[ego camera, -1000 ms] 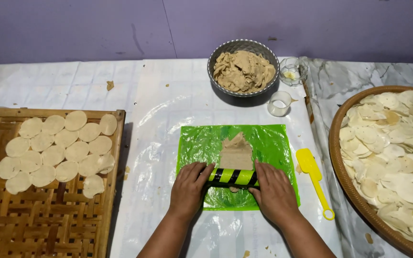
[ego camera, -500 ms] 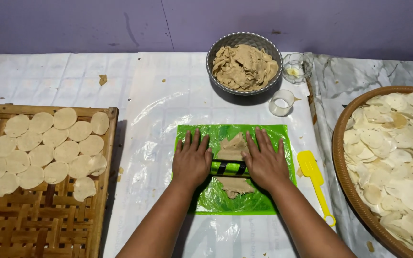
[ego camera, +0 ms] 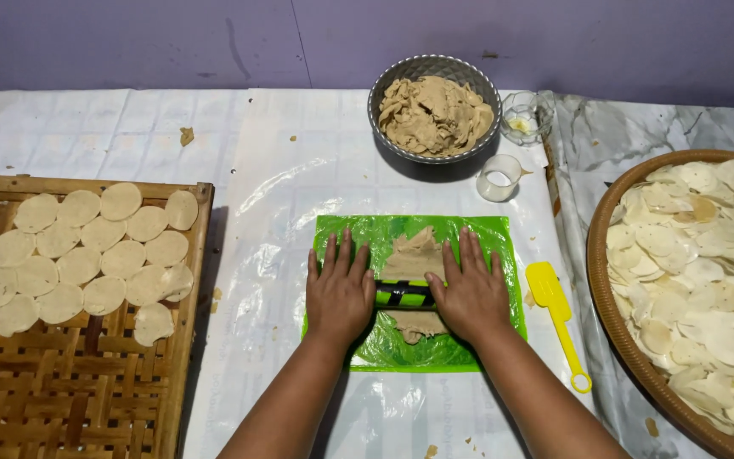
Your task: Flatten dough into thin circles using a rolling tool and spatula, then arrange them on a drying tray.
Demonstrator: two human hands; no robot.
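On my far left the woven bamboo tray (ego camera: pixel 78 399) carries about a dozen and a half flat dough rounds (ego camera: pixel 87 255) at its upper end, the rest of it bare, so I judge the laying-out well under way. My left hand (ego camera: pixel 339 293) lies flat, fingers spread, pressing one end of the green-and-black rolling pin (ego camera: pixel 403 295); my right hand (ego camera: pixel 471 295) does likewise on the other end. The pin crosses a dough piece (ego camera: pixel 414 255) on a green plastic sheet (ego camera: pixel 499 246), only partly flattened. Beyond it, a metal bowl (ego camera: pixel 384 93) holds plenty of unrolled dough. Rightwards: a small cup (ego camera: pixel 499 178), a yellow scraper (ego camera: pixel 554 306), a round basket (ego camera: pixel 618 331) heaped with discs. Clear plastic (ego camera: pixel 282 170) covers the table; purple wall (ego camera: pixel 172 42) behind
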